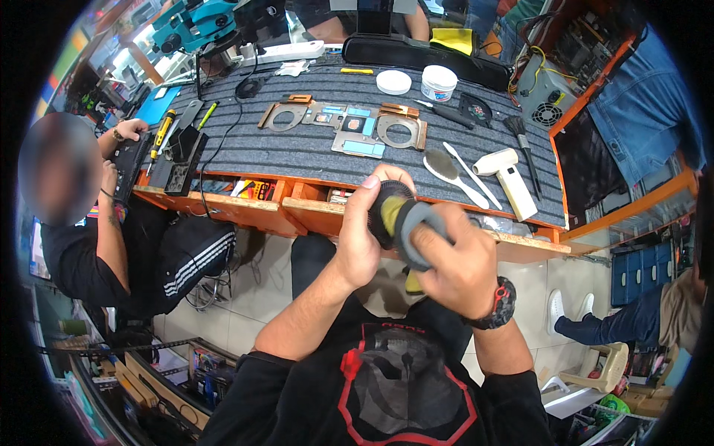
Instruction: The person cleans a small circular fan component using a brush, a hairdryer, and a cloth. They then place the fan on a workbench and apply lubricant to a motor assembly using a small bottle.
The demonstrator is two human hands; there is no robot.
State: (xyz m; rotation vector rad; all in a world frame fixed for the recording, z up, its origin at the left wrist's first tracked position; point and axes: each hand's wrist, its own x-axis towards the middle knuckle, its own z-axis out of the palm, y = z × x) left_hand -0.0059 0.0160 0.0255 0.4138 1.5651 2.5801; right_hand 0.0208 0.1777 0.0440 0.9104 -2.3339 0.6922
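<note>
Clasping black round ribbed part (381, 213) in left grip (360, 241), pinching grey-and-yellow cloth (410, 227) in right grip (462, 260); could slip if overpressed.

Taking the view as a clock face, lettering is showing in only a few places, and none of it is reading clearly. At 1 o'clock, a white jar (439, 83) is standing on the bench (297, 157) and wearing a label with blue print and a touch of red, too small to make out. At 5 o'clock, the person's black T-shirt (305, 398) is bearing a short line of red lettering (403, 325), strongly foreshortened; nearer 6 o'clock, a large grey graphic (405, 383) is sitting beside it, partly edged by an angular red outline. At 4 o'clock, a dark wristwatch (503, 305) is showing reddish details, with any markings staying indistinct.
</note>
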